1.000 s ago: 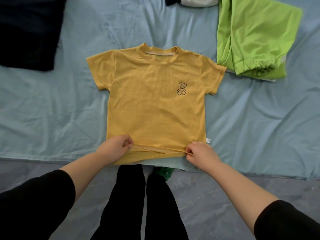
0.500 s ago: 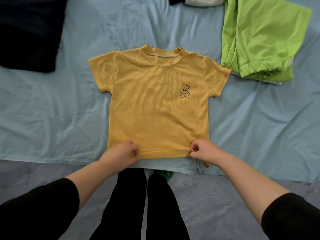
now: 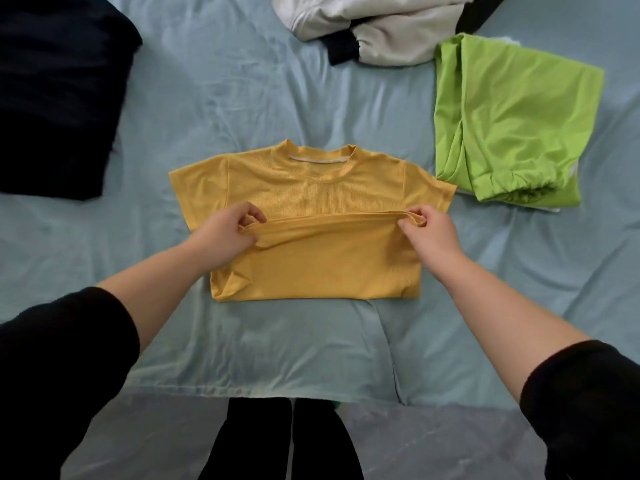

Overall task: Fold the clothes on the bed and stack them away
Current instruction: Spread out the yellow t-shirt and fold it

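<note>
- Partly hidden: the lower front of the yellow shirt (image 3: 311,181), under its folded-up hem (image 3: 332,219); a pale jacket (image 3: 381,29) is cut off above.
- Arms outstretched, the left hand (image 3: 221,233) and right hand (image 3: 427,233) each pinch the hem; the shirt lies on the bed (image 3: 277,348).

Both hands, left hand (image 3: 221,233) and right hand (image 3: 427,233), have carried the hem (image 3: 332,218) of the yellow T-shirt (image 3: 311,174) from its bottom edge up over its chest, covering the bear print.

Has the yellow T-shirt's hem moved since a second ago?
Yes. The left hand and right hand have carried the hem away from the bed edge, up the yellow T-shirt to sleeve level, below the collar.
</note>
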The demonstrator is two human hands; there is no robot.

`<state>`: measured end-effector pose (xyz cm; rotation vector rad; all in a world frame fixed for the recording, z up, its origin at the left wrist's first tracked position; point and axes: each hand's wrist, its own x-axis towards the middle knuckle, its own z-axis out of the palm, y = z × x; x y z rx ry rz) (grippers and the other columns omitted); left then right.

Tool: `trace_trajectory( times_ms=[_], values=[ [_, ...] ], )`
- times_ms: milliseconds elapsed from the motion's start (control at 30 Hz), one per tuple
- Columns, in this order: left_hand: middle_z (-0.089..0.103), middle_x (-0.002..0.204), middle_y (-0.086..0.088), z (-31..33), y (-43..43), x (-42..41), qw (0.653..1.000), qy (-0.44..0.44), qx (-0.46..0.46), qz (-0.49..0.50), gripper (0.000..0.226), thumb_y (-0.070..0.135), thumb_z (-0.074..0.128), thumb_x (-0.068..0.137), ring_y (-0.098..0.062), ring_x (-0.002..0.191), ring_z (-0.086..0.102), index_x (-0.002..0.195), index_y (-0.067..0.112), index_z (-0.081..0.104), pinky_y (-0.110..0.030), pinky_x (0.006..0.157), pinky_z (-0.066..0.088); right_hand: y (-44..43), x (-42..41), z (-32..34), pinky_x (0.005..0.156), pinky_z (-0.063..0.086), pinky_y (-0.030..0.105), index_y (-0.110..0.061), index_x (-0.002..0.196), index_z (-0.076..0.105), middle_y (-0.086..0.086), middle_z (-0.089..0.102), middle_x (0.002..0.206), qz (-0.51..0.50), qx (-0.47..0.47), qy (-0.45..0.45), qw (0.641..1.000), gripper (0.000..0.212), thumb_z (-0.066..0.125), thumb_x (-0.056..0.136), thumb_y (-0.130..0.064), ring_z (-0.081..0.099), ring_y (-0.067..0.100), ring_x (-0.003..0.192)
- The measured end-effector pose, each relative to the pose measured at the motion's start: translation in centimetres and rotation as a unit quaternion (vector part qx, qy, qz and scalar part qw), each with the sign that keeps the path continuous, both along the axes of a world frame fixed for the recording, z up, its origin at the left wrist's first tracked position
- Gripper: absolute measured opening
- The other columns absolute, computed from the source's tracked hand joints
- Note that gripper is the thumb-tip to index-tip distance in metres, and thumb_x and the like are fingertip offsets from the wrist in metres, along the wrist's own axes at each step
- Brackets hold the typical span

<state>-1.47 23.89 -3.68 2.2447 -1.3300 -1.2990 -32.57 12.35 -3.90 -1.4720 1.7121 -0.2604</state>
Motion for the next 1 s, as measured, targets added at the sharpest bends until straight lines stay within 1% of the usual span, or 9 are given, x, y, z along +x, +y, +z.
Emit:
trace_trajectory(
  times_ms=[133, 233, 400, 600, 667, 767, 833, 933, 1000],
  values=[
    [0.061, 0.105, -0.001, -0.9, -1.7, 1.3, 0.992, -0.092, 0.068, -0.054, 0.025, 0.019, 0.057, 0.09, -0.019, 0.09, 0.053, 0.115, 0.021, 0.06, -0.03, 0.073, 0.043, -1.1, -0.1, -1.2, 0.06, 0.043, 0.027, -0.017, 0.095, 0.065, -0.005, 0.06, 0.076, -0.001, 0.015, 0.025, 1.0, 0.011, 0.062, 0.09, -0.027, 0.056, 0.013, 0.068],
    [0.062, 0.1, -0.002, -0.5, -3.0, 2.3, 0.993, -0.101, 0.033, -0.046, 0.021, 0.022, 0.048, 0.095, -0.02, 0.086, 0.054, 0.112, 0.02, 0.059, -0.031, 0.07, 0.041, -1.8, 0.3, -1.2, 0.063, 0.031, 0.025, -0.023, 0.092, 0.058, -0.009, 0.056, 0.078, 0.001, -0.033, 0.024, 0.999, 0.006, 0.055, 0.095, -0.027, 0.052, 0.015, 0.077],
    [0.057, 0.091, 0.009, 0.1, -6.3, 4.4, 0.989, -0.135, -0.056, -0.03, 0.022, 0.031, 0.042, 0.099, -0.019, 0.082, 0.054, 0.116, 0.031, 0.057, -0.032, 0.067, 0.04, -4.3, 2.3, -1.1, 0.067, 0.033, 0.028, -0.019, 0.102, 0.056, -0.005, 0.056, 0.082, -0.001, -0.102, 0.025, 0.995, 0.013, 0.048, 0.098, -0.028, 0.051, 0.017, 0.076],
    [0.064, 0.106, 0.002, -1.4, -9.6, 6.5, 0.983, -0.159, -0.046, -0.073, 0.021, 0.03, 0.044, 0.099, -0.019, 0.089, 0.051, 0.114, 0.029, 0.059, -0.034, 0.073, 0.041, -7.6, 4.7, -2.3, 0.065, 0.032, 0.027, -0.014, 0.104, 0.055, -0.005, 0.055, 0.082, 0.008, -0.111, 0.028, 0.993, 0.014, 0.047, 0.099, -0.024, 0.055, 0.023, 0.083],
    [0.061, 0.116, 0.0, -1.7, -9.7, 6.5, 0.977, -0.189, -0.055, -0.08, 0.024, 0.028, 0.044, 0.099, -0.022, 0.097, 0.051, 0.119, 0.028, 0.056, -0.035, 0.079, 0.04, -8.1, 5.2, -2.4, 0.076, 0.038, 0.029, -0.014, 0.115, 0.053, 0.0, 0.058, 0.1, 0.03, -0.105, 0.057, 0.992, 0.02, 0.052, 0.096, -0.022, 0.056, 0.026, 0.097],
    [0.043, 0.141, -0.003, -2.0, -8.6, 4.5, 0.95, -0.276, -0.119, -0.081, 0.044, 0.03, 0.049, 0.094, -0.028, 0.13, 0.036, 0.137, 0.03, 0.043, -0.044, 0.107, 0.023, -6.8, 5.8, -2.1, 0.099, 0.033, 0.041, -0.017, 0.135, 0.044, 0.011, 0.047, 0.133, 0.101, -0.218, 0.209, 0.948, 0.047, 0.057, 0.091, -0.023, 0.047, 0.03, 0.119],
    [0.024, 0.156, -0.003, -2.3, -7.1, 1.7, 0.943, -0.274, -0.139, -0.128, 0.06, 0.043, 0.048, 0.093, -0.027, 0.143, 0.018, 0.148, 0.034, 0.026, -0.043, 0.114, 0.008, -3.9, 7.5, -1.9, 0.107, 0.025, 0.046, -0.021, 0.142, 0.038, 0.01, 0.042, 0.144, 0.172, -0.27, 0.205, 0.925, 0.053, 0.051, 0.092, -0.031, 0.04, 0.028, 0.131],
    [-0.015, 0.161, 0.002, -4.4, -4.0, -0.2, 0.906, -0.286, -0.1, -0.296, 0.074, 0.071, 0.022, 0.088, -0.025, 0.148, -0.015, 0.149, 0.045, -0.012, -0.046, 0.117, -0.009, 0.6, 7.4, -3.8, 0.117, 0.002, 0.042, -0.034, 0.152, 0.008, -0.002, 0.008, 0.162, 0.381, -0.2, 0.236, 0.871, 0.063, 0.026, 0.095, -0.055, 0.012, 0.017, 0.148],
    [-0.028, 0.156, 0.007, -5.7, -2.8, 1.4, 0.89, -0.285, -0.078, -0.347, 0.078, 0.082, 0.006, 0.08, -0.023, 0.143, -0.028, 0.143, 0.048, -0.026, -0.043, 0.115, -0.018, 1.4, 4.7, -5.1, 0.117, -0.011, 0.042, -0.042, 0.146, -0.018, -0.009, -0.023, 0.157, 0.41, -0.122, 0.294, 0.855, 0.065, 0.005, 0.09, -0.066, -0.01, 0.014, 0.148]
  ],
)
